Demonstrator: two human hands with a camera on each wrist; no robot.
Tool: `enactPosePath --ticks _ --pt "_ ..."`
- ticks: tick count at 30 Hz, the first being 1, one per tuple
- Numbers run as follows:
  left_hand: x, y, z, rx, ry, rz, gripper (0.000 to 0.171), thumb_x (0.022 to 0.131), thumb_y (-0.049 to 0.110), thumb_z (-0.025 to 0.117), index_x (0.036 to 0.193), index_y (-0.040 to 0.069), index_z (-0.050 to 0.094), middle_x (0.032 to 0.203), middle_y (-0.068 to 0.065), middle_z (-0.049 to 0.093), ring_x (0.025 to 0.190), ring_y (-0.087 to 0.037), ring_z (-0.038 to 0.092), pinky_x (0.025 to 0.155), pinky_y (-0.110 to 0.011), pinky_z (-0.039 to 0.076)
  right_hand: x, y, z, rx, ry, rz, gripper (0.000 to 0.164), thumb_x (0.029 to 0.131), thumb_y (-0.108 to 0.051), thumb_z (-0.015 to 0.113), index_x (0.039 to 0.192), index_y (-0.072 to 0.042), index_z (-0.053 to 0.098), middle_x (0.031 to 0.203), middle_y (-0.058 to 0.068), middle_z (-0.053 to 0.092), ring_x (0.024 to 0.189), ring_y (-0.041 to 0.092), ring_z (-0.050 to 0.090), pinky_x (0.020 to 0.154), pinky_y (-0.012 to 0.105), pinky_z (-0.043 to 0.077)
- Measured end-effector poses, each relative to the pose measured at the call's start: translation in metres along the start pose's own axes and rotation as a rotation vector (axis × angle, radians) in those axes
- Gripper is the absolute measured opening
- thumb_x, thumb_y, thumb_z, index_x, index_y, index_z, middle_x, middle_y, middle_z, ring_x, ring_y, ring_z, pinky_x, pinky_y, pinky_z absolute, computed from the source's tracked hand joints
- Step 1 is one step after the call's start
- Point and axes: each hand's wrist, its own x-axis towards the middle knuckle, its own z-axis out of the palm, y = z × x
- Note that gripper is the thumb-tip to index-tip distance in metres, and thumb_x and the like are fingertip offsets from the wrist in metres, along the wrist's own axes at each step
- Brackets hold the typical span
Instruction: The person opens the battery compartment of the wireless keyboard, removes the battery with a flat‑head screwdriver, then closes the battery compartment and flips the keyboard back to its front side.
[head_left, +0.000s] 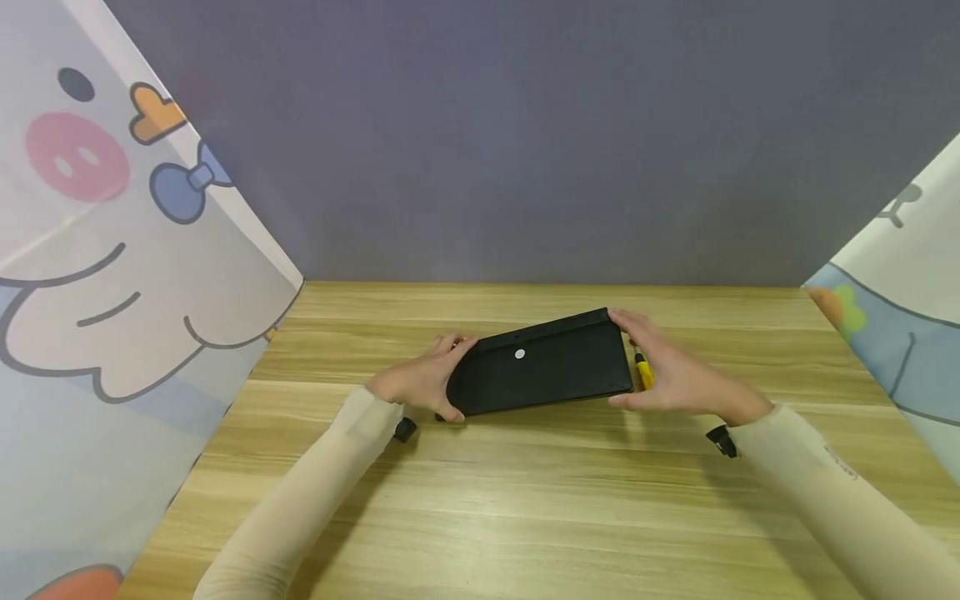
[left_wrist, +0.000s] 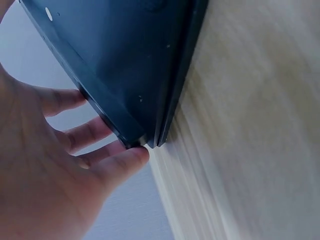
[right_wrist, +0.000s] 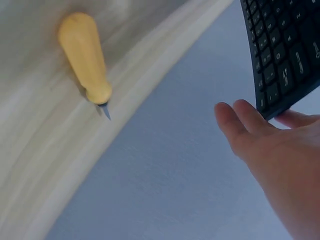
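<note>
Both hands hold a black keyboard (head_left: 555,367) between them, its plain underside with a small white round sticker turned up in the head view. My left hand (head_left: 427,379) grips the left end, thumb on the near edge and fingers at the far edge. At the other end my right hand (head_left: 675,371) spans the short side, thumb at the near corner and fingertips at the far one. In the right wrist view, rows of keys show on the keyboard (right_wrist: 285,50). The left wrist view shows my left fingers (left_wrist: 90,132) along its rim.
A yellow-handled tool (right_wrist: 85,55) with a thin pointed metal tip lies on the wooden table (head_left: 480,500), just beyond the keyboard's right end. A grey wall (head_left: 525,150) rises behind the table. Cartoon-printed panels (head_left: 150,292) stand at both sides.
</note>
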Motion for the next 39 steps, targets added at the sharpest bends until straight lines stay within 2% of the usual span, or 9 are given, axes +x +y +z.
enactPosePath --ticks 4,9,12,16,20,27,32,39 --pt "0.0 0.001 0.001 0.03 0.008 -0.015 0.124 0.063 0.04 0.086 0.153 0.014 0.006 0.141 -0.007 0.02 0.126 -0.024 0.025 0.091 -0.037 0.04 -0.001 0.003 0.006 0.016 -0.002 0.046 0.112 0.075 -0.046 0.079 0.153 -0.013 0.006 0.154 0.013 0.008 0.132 0.039 0.027 0.096 0.058 0.031" --pt "0.001 0.002 0.003 0.051 -0.005 -0.044 0.122 0.064 0.04 0.085 0.153 0.015 0.006 0.142 -0.006 0.019 0.127 -0.023 0.025 0.089 -0.036 0.041 -0.002 0.007 0.018 0.003 0.021 0.118 0.113 0.073 -0.051 0.078 0.152 -0.008 0.009 0.151 0.019 0.017 0.129 0.039 0.032 0.096 0.058 0.032" --pt "0.001 0.002 0.004 0.059 -0.011 -0.053 0.122 0.064 0.04 0.085 0.153 0.014 0.006 0.143 -0.006 0.019 0.126 -0.022 0.025 0.09 -0.035 0.041 -0.001 0.008 0.025 -0.008 0.013 0.16 0.116 0.072 -0.056 0.076 0.152 -0.008 0.007 0.151 0.023 0.016 0.13 0.041 0.03 0.096 0.058 0.032" --pt "0.0 0.001 0.005 0.054 -0.007 -0.057 0.121 0.064 0.039 0.086 0.153 0.013 0.007 0.145 -0.007 0.018 0.126 -0.022 0.025 0.09 -0.035 0.04 0.001 0.01 0.031 0.005 -0.02 0.195 0.121 0.071 -0.061 0.074 0.152 -0.009 0.002 0.153 0.023 0.008 0.135 0.043 0.019 0.098 0.059 0.029" --pt "-0.001 0.001 0.004 0.065 -0.009 -0.065 0.121 0.064 0.039 0.086 0.153 0.012 0.008 0.146 -0.008 0.017 0.127 -0.023 0.025 0.091 -0.036 0.04 0.002 0.011 0.037 0.025 -0.05 0.217 0.123 0.071 -0.059 0.075 0.151 -0.004 -0.001 0.153 0.024 0.003 0.137 0.044 0.012 0.099 0.058 0.029" --pt "0.0 0.0 0.003 0.091 0.002 -0.074 0.121 0.062 0.037 0.087 0.152 0.01 0.011 0.146 -0.009 0.018 0.127 -0.024 0.027 0.091 -0.038 0.041 0.008 0.006 0.046 0.001 -0.033 0.265 0.126 0.07 -0.06 0.075 0.15 -0.001 -0.003 0.152 0.027 0.002 0.136 0.047 0.008 0.099 0.06 0.027" --pt "0.001 -0.002 0.002 0.106 -0.005 -0.084 0.122 0.062 0.038 0.087 0.152 0.009 0.011 0.146 -0.01 0.019 0.127 -0.025 0.027 0.092 -0.038 0.041 0.013 0.005 0.051 -0.011 -0.023 0.288 0.127 0.07 -0.059 0.076 0.15 0.002 -0.003 0.152 0.027 0.001 0.134 0.049 0.016 0.096 0.058 0.033" --pt "0.002 -0.003 0.001 0.132 -0.012 -0.087 0.123 0.061 0.041 0.087 0.152 0.007 0.011 0.146 -0.01 0.018 0.128 -0.025 0.025 0.094 -0.038 0.039 0.014 0.004 0.054 -0.024 -0.044 0.303 0.125 0.071 -0.054 0.078 0.15 -0.003 -0.005 0.152 0.024 0.0 0.12 0.046 0.042 0.086 0.05 0.044"
